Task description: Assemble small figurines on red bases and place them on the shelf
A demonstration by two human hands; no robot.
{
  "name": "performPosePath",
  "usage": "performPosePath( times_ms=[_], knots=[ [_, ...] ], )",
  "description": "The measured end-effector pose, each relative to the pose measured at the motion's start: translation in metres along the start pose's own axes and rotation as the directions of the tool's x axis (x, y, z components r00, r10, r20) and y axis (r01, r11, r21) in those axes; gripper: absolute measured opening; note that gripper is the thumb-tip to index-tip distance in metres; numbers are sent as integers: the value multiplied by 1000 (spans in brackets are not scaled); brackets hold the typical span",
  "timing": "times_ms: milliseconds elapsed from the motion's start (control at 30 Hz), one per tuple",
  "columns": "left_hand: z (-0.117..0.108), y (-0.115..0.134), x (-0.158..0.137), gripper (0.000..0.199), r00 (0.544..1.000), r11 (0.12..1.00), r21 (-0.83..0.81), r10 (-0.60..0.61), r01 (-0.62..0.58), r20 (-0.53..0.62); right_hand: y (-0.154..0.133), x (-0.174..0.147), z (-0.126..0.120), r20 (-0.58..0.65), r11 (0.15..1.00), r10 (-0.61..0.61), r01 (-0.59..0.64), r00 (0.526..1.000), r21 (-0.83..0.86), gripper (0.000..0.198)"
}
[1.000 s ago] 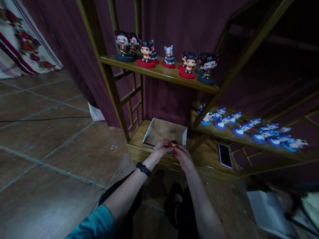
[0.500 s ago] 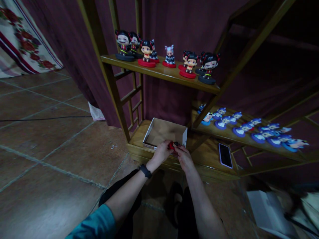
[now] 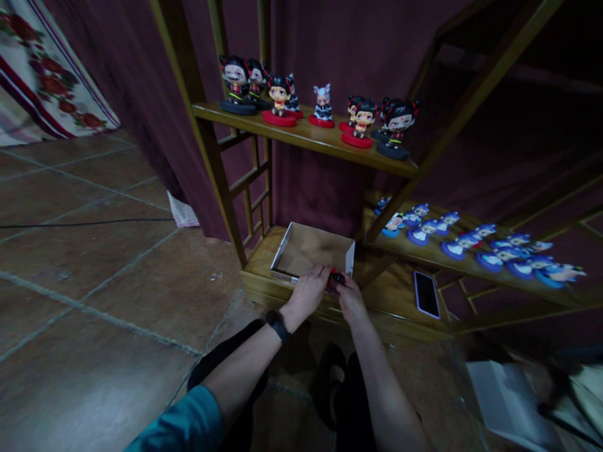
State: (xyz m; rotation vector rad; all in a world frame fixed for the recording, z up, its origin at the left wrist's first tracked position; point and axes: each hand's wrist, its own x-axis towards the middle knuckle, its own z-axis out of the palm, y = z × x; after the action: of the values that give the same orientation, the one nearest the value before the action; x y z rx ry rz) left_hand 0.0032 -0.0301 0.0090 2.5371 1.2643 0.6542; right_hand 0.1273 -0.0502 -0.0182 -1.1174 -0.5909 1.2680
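Between my two hands is a small figurine (image 3: pixel 336 277) with a dark head and a red base, mostly covered by the fingers. My left hand (image 3: pixel 309 290) is closed on its red base side, with a dark band on the wrist. My right hand (image 3: pixel 349 297) grips the dark-headed end from the other side. Both hands are over the front edge of a shallow cardboard box (image 3: pixel 308 243), which sits on the low wooden shelf. No loose item can be made out inside the box.
On the upper wooden shelf (image 3: pixel 306 137) stand several figurines on red and black bases. More figurines (image 3: pixel 459 243), mostly blue and white, line the right shelf. A phone (image 3: pixel 426 294) lies on the lower shelf. A white box (image 3: pixel 511 395) is on the floor at right.
The figurine has been turned between my hands; its face showed before and is now hidden. My left hand has shifted slightly right and its fingers cover more of the base.
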Motion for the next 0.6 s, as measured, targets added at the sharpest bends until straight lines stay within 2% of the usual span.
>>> performPosePath(
  times_ms=[300, 600],
  knots=[
    [-2, 4, -2, 50, 995, 984, 148, 98, -99, 13, 0, 1, 2, -56, 999, -36, 37, 998, 10, 36],
    [-1, 5, -1, 46, 993, 979, 163, 118, -122, 30, 1, 1, 0, -33, 1000, -28, 28, 999, -1, 36]
  ],
)
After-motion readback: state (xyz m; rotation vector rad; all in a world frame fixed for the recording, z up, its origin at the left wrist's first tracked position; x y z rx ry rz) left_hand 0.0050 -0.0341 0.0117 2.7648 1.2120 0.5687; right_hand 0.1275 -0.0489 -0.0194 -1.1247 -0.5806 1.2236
